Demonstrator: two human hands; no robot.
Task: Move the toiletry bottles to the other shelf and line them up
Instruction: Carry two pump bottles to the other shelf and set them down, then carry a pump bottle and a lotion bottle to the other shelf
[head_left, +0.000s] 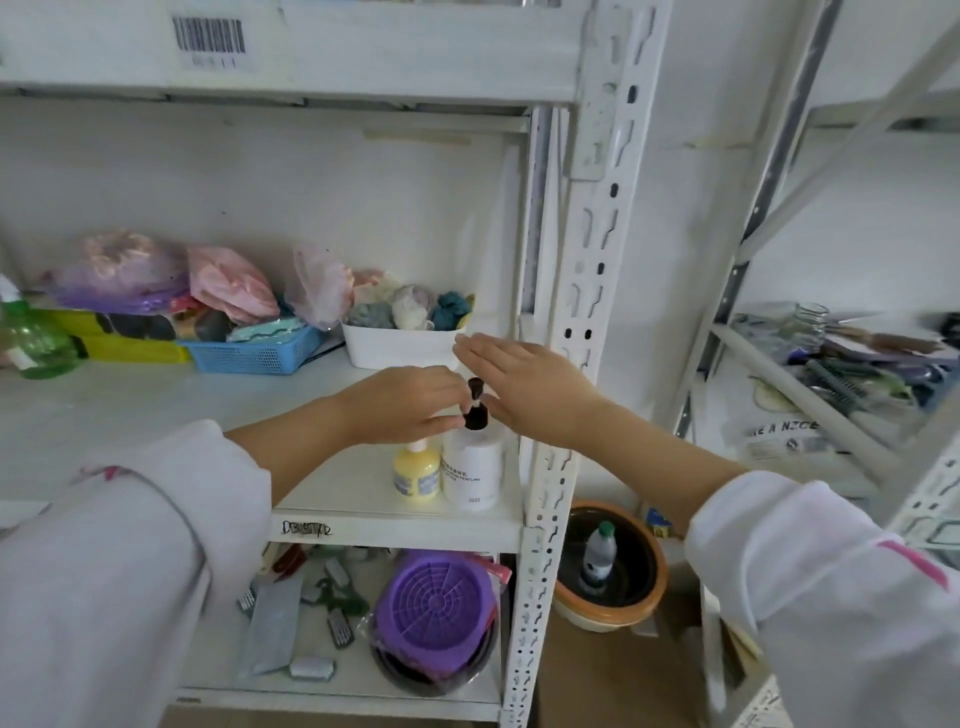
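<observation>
1. While both arms reach into the white rack, the white pump bottle (472, 470) stands upright at the front right corner of the middle shelf (156, 415), with the small yellow bottle (415, 470) touching its left side.
2. The left hand (400, 405) lies over the yellow bottle's top, fingers extended toward the black pump head (475, 405); whether it grasps anything, I cannot tell.
3. The right hand (524, 384) is released, fingers straight and flat, just right of the pump.
4. A white tub (402, 348) of yarn sits behind.
</observation>
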